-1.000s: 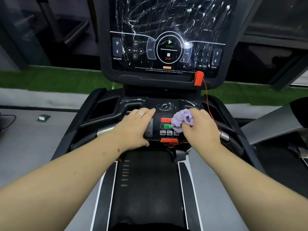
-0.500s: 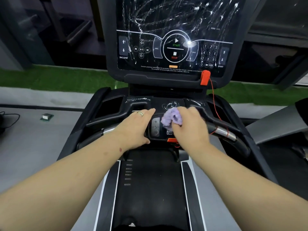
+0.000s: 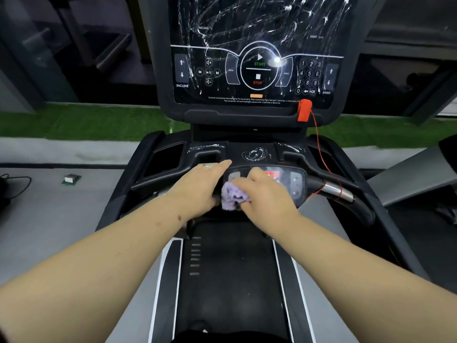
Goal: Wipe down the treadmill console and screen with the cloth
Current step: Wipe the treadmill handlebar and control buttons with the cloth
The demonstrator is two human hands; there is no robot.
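Note:
The treadmill's big black screen [image 3: 257,45] stands upright ahead, streaked with white smears and showing START and STOP controls. Below it lies the lower console panel [image 3: 295,184] with small buttons. My right hand [image 3: 267,194] grips a bunched purple cloth [image 3: 231,195] and presses it on the panel's left part. Just left of the cloth, my left hand [image 3: 202,184], with a ring on one finger, rests flat on the console's left side, fingers straight.
A red safety clip [image 3: 304,110] hangs at the screen's lower right, its red cord running down to the right handlebar [image 3: 338,191]. The black running belt [image 3: 230,268] stretches below. Green turf lies behind, and a small green box [image 3: 70,179] sits on the grey floor at left.
My right hand has swept the cloth leftwards across the lower panel, from its right-centre to beside my left hand. The left hand has stayed put.

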